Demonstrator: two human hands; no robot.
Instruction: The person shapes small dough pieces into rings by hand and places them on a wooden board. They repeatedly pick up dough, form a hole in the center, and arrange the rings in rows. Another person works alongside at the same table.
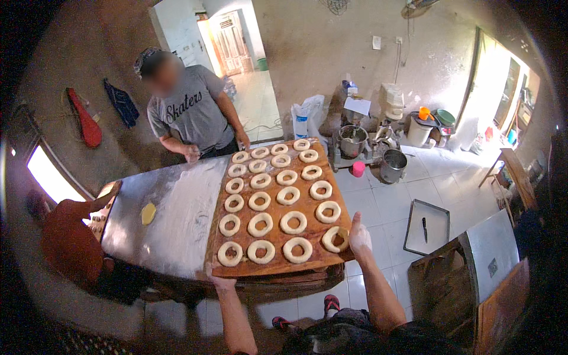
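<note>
A large wooden board (276, 235) carries several rows of pale dough rings (260, 225). It spans the right part of the worktable and reaches out toward me. My left hand (223, 281) grips its near left corner, with the fingers mostly hidden at the edge. On the right edge, close to the near corner, my right hand (360, 238) is closed, thumb upward, its palm pale with flour. The nearest dough ring (336, 239) lies just left of that hand.
A floured metal worktop (177, 219) with a flat dough piece (148, 213) adjoins the board's left. Across stands a co-worker (192, 109); another person (74, 239) is at far left. On the floor are a tray with a knife (427, 228) and a metal pot (393, 166). A cabinet (491, 248) stands right.
</note>
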